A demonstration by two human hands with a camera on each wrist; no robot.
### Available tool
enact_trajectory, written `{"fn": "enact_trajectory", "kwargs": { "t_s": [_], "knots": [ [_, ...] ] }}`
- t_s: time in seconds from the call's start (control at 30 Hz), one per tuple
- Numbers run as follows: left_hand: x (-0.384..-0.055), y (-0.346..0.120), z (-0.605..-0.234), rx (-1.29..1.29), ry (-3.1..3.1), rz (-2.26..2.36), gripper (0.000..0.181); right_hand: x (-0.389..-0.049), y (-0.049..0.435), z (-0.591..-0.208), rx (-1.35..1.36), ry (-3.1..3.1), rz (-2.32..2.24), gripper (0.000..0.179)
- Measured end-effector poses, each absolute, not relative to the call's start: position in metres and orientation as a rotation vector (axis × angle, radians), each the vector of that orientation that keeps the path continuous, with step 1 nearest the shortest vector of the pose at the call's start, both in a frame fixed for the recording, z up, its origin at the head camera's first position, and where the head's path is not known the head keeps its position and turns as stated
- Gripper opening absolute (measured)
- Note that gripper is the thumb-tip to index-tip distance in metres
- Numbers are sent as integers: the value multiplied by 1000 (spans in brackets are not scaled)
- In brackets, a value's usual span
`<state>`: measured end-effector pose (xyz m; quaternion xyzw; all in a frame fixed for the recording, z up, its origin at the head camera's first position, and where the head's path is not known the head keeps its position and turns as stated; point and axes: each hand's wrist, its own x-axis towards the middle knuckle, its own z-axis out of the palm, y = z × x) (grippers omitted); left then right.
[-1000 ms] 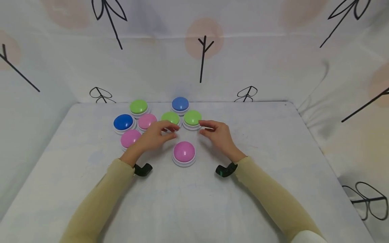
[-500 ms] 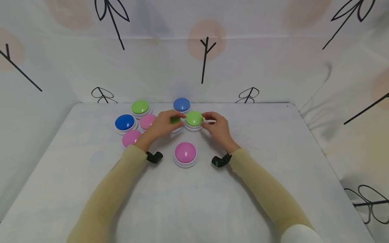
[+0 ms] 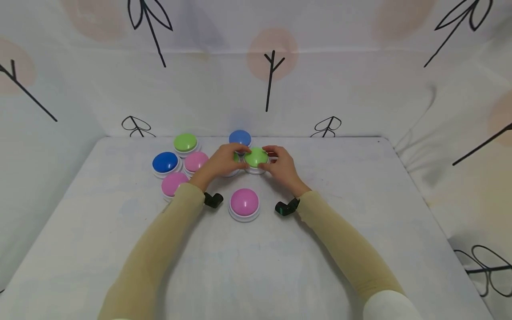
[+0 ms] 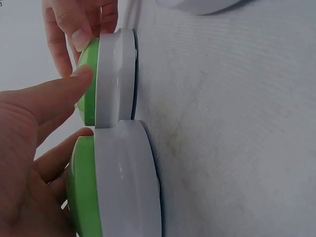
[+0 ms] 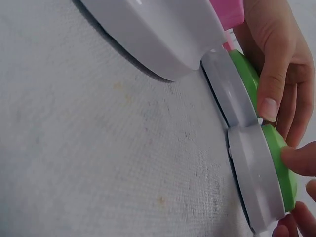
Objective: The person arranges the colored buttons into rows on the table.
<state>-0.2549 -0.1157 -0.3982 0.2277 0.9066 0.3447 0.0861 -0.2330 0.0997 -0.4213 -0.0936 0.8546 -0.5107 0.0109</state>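
Observation:
In the head view, my left hand point(image 3: 222, 163) and right hand point(image 3: 283, 169) are on either side of a domed green push button point(image 3: 256, 158) with a white base. The right hand grips its right side between thumb and fingers. From the left, the left hand holds it with thumb and fingertips at its edge. A second green push button point(image 4: 127, 182) stands against it, mostly covered by my left hand in the head view. Both sit flat on the table, as the wrist views show. A pink push button point(image 3: 244, 202) stands nearer, between my forearms.
Behind the hands is a light blue button point(image 3: 240, 137). To the left cluster a green button point(image 3: 185, 142), a dark blue button point(image 3: 165, 162) and two pink ones, the farther pink button point(image 3: 195, 161) and the nearer pink button point(image 3: 174, 182). A patterned cloth wall point(image 3: 208, 93) rises behind the table point(image 3: 256, 275).
Both hands have closed in on the right-hand green button, the left moving rightward and away, the right slightly leftward and away. The buttons themselves show no clear shift.

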Motion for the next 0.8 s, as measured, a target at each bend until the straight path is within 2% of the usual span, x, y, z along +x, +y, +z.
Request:
{"fn": "enact_trajectory", "kwargs": {
  "t_s": [0.33, 0.8],
  "knots": [
    [-261, -110, -399, 679, 2704, 957, 56, -236, 100, -424, -369, 2700, -1465, 60],
    [-257, -107, -394, 656, 2727, 891, 52, -234, 98, -423, -367, 2722, -1477, 55]
  ]
}}
